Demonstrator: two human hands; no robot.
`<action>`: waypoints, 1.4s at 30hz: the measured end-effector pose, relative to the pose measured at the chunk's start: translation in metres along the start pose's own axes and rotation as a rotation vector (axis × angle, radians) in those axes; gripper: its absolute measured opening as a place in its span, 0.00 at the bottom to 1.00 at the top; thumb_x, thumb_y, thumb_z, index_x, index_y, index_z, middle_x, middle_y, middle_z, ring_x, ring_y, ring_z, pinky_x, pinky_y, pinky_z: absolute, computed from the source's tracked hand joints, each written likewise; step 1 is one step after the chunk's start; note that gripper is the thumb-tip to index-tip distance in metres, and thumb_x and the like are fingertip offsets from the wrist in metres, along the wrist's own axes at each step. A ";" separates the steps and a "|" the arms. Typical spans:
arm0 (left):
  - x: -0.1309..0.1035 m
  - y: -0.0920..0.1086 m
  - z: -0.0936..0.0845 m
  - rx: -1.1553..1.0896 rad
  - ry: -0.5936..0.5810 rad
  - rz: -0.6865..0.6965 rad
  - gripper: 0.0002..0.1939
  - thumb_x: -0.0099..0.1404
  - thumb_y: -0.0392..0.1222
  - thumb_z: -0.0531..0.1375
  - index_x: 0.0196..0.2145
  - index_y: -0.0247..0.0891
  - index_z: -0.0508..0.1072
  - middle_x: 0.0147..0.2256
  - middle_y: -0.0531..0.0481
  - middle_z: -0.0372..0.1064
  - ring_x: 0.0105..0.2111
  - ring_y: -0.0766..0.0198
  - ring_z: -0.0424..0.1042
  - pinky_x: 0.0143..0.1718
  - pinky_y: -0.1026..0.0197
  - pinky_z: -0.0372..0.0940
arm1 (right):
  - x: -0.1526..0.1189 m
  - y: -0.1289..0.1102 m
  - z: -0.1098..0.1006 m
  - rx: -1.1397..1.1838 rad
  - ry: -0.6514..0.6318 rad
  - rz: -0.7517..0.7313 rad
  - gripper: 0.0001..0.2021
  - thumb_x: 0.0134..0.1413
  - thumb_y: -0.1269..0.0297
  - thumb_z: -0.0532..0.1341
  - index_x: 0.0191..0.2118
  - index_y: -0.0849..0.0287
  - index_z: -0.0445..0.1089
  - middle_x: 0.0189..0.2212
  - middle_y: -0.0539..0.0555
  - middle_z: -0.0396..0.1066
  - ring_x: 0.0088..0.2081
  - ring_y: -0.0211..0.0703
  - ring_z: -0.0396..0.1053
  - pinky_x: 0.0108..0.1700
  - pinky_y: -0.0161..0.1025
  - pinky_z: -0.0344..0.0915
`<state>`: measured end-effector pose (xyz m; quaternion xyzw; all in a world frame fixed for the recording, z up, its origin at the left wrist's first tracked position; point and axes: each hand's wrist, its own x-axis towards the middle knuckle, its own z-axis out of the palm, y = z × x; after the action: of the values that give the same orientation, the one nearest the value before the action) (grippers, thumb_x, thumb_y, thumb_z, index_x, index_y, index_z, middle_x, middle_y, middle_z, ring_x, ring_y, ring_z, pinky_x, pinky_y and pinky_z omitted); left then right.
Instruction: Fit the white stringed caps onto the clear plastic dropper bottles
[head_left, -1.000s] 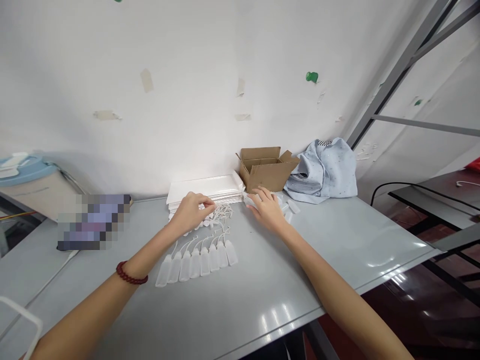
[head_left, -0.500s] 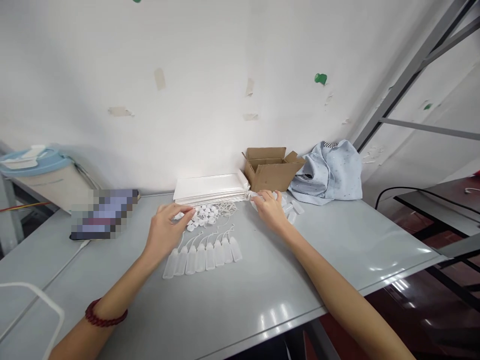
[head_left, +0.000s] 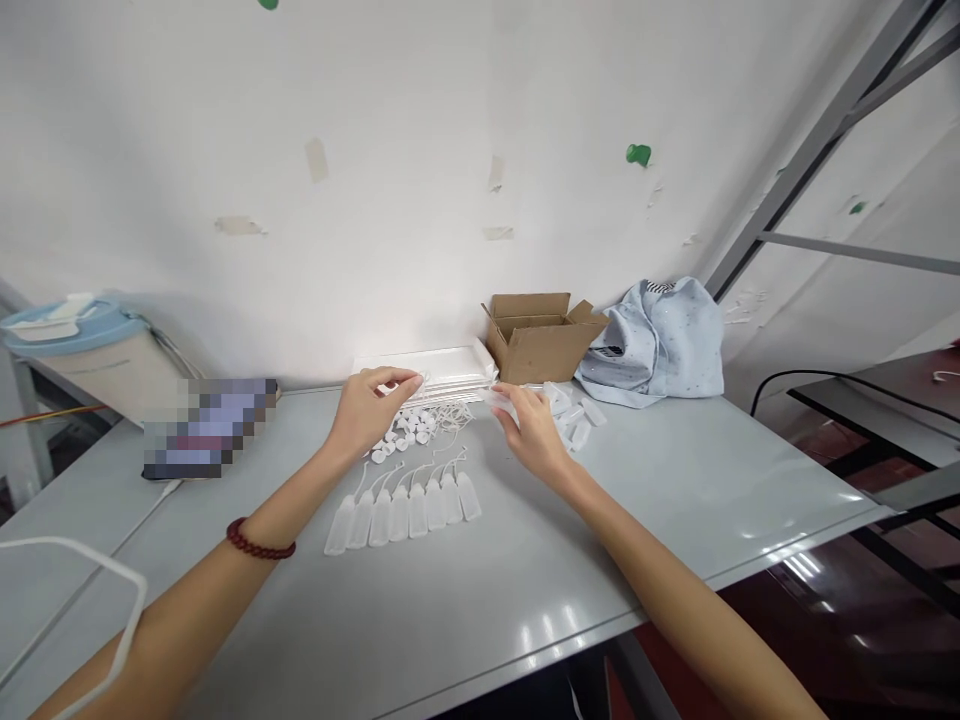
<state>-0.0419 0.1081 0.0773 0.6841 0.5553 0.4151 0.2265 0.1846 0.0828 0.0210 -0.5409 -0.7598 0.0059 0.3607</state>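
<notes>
Grey table [head_left: 675,490], white wall [head_left: 405,130] behind. Right hand [head_left: 538,432] pinches translucent sleeve [head_left: 495,397], long axis roughly 9-to-3 o'clock, free end toward left hand [head_left: 366,408]. Sleeve's at left's 3 o'clock, apart; left fingertips pinch small white piece [head_left: 425,377], identity unclear.

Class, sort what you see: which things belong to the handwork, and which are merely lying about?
Seem part of the work:
left hand, pinching a small white thing
right hand, holding a translucent piece
row of corded translucent pieces
pile of white pieces
loose translucent pieces

Seem just lying about:
device with blurred screen
pale blue cloth
blue-lidded container
</notes>
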 end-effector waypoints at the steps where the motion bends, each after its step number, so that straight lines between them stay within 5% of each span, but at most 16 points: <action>1: 0.002 0.002 0.002 0.007 -0.025 -0.010 0.14 0.56 0.52 0.59 0.30 0.40 0.78 0.33 0.50 0.77 0.34 0.57 0.70 0.35 0.60 0.62 | 0.000 0.000 0.000 0.005 -0.003 0.006 0.13 0.59 0.70 0.52 0.50 0.59 0.63 0.47 0.60 0.71 0.46 0.51 0.67 0.48 0.48 0.56; 17: 0.011 -0.003 0.007 0.064 -0.220 0.042 0.14 0.55 0.52 0.60 0.29 0.38 0.78 0.33 0.49 0.77 0.32 0.57 0.72 0.35 0.60 0.63 | -0.001 -0.005 0.000 0.048 -0.038 -0.049 0.13 0.58 0.72 0.54 0.50 0.62 0.64 0.46 0.61 0.73 0.46 0.49 0.70 0.50 0.47 0.58; 28: 0.014 0.002 0.008 0.056 -0.225 0.044 0.16 0.56 0.53 0.59 0.30 0.39 0.78 0.35 0.48 0.77 0.33 0.56 0.72 0.35 0.59 0.63 | -0.002 -0.006 0.001 0.109 -0.011 -0.079 0.12 0.57 0.71 0.56 0.48 0.61 0.65 0.46 0.62 0.73 0.45 0.51 0.71 0.48 0.48 0.62; 32: 0.002 0.003 0.009 0.070 -0.242 0.065 0.13 0.57 0.52 0.60 0.30 0.40 0.77 0.33 0.49 0.77 0.34 0.56 0.72 0.35 0.58 0.63 | -0.004 -0.013 -0.003 0.324 -0.038 -0.020 0.13 0.56 0.70 0.57 0.48 0.60 0.65 0.45 0.60 0.73 0.47 0.49 0.71 0.48 0.46 0.64; 42: -0.059 -0.007 0.013 0.082 -0.034 0.382 0.07 0.62 0.44 0.58 0.31 0.41 0.73 0.34 0.50 0.75 0.38 0.59 0.71 0.38 0.58 0.66 | -0.012 -0.038 -0.006 0.829 -0.290 0.094 0.14 0.54 0.66 0.60 0.47 0.58 0.65 0.35 0.52 0.73 0.40 0.42 0.72 0.50 0.45 0.63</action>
<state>-0.0374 0.0556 0.0461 0.7927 0.4278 0.4159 0.1246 0.1585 0.0547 0.0336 -0.3779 -0.7107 0.4023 0.4362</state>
